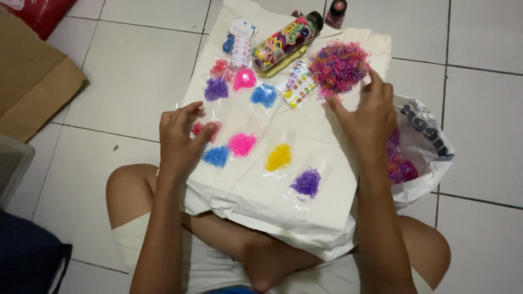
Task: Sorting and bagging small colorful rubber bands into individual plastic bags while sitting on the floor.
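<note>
My left hand (181, 136) holds a small clear bag of red rubber bands (204, 129) over a cream cloth (283, 201) spread across my lap. My right hand (366, 114) touches the near edge of a loose heap of mixed pink, purple and orange rubber bands (339, 65), fingers apart. Small clear bags of sorted bands lie on the cloth: blue (217, 156), pink (241, 144), yellow (278, 157), purple (306, 182), and further off purple (216, 89), pink (244, 79) and blue (264, 95).
A clear jar of coloured hair ties (286, 41) lies on its side at the cloth's far end, beside sticker sheets (297, 85). A white plastic bag (422, 147) with more bands sits at my right. A brown cardboard piece (32, 81) lies left on the tiled floor.
</note>
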